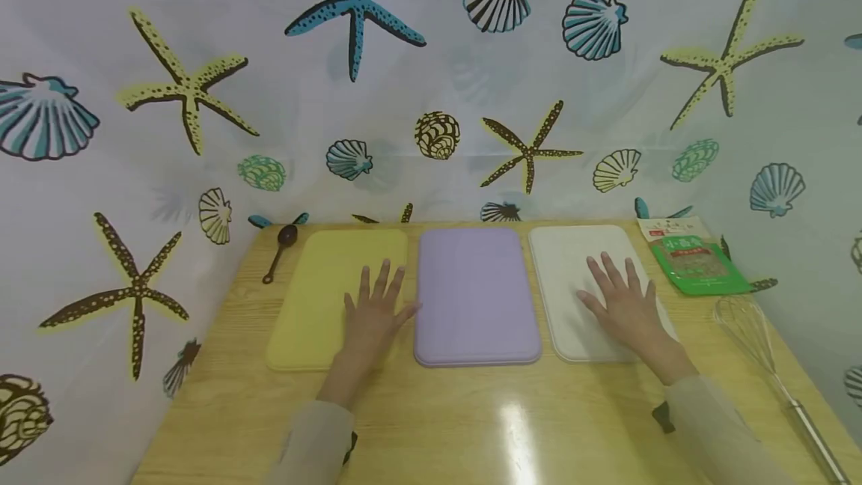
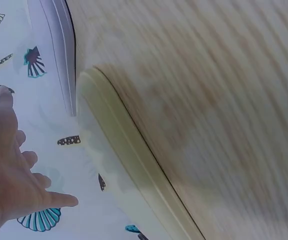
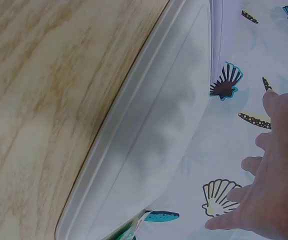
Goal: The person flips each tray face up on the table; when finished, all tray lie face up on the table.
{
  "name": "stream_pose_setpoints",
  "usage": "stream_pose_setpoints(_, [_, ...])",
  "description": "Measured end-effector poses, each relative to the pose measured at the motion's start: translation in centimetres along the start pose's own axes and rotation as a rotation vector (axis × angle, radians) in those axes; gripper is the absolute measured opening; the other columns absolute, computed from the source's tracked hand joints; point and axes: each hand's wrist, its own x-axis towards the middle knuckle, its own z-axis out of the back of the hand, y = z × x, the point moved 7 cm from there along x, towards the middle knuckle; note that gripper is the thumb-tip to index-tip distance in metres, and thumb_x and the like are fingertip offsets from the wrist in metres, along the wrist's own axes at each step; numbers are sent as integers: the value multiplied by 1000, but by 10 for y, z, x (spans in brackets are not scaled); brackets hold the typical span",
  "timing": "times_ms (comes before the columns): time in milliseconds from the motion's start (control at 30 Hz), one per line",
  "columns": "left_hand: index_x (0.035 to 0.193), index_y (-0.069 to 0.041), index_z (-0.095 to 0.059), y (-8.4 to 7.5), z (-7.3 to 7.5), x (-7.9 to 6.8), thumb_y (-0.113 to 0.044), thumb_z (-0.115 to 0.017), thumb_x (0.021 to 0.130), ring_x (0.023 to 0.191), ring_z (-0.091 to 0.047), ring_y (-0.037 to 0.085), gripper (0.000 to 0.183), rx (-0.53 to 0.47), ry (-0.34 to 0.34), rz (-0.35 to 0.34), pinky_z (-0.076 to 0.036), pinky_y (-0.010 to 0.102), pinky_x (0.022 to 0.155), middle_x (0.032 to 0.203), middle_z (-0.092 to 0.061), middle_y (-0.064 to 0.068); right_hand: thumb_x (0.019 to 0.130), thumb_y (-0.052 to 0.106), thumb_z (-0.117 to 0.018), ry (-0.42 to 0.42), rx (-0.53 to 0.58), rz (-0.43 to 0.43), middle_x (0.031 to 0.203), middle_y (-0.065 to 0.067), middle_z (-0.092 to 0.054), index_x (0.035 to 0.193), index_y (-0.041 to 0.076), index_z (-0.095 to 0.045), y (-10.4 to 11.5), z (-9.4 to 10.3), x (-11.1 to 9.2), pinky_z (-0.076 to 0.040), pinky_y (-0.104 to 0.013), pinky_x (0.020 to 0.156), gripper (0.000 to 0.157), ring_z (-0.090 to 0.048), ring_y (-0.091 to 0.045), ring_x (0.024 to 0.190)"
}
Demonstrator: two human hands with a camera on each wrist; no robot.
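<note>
Three flat rectangular boards with rounded corners lie side by side: a yellow board [image 1: 310,305], a purple board [image 1: 474,294] and a white board [image 1: 559,268]. Over the yellow one my left hand [image 1: 373,313] is spread, its thumb reaching toward the purple board's left edge. My right hand [image 1: 626,309] hovers with fingers spread over the white board. Both wrist views show a gap between each hand and its board; the white board [image 3: 149,125] carries a shadow in the right wrist view. Neither hand holds anything.
A dark spoon [image 1: 277,253] lies at the far left of the wooden table [image 1: 431,425]. On the right are a green food packet [image 1: 700,264] and a wire whisk [image 1: 774,373] with a metal handle. A curtain [image 1: 404,185] printed with starfish and shells hangs around the table.
</note>
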Motion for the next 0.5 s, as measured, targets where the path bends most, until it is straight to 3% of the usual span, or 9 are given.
stream_pose_setpoints(167, [153,-16,-27,-17,-7,6,-57,-45,96,145,-4,41,73,28,40,6,-21,75,103,160,-14,10,101,50,-39,0,11,-7,159,-19,-12,154,13,-18,-6,0,-2,-2,-80,102,68,-2,-52,141])
stream_pose_setpoints(500, [153,-21,-29,-55,-12,17,-61,-45,93,146,-6,39,74,5,22,-19,-22,74,104,159,-20,8,101,52,-36,1,4,-26,159,-20,-11,155,14,-17,-14,0,1,-5,-80,102,69,-1,-52,141])
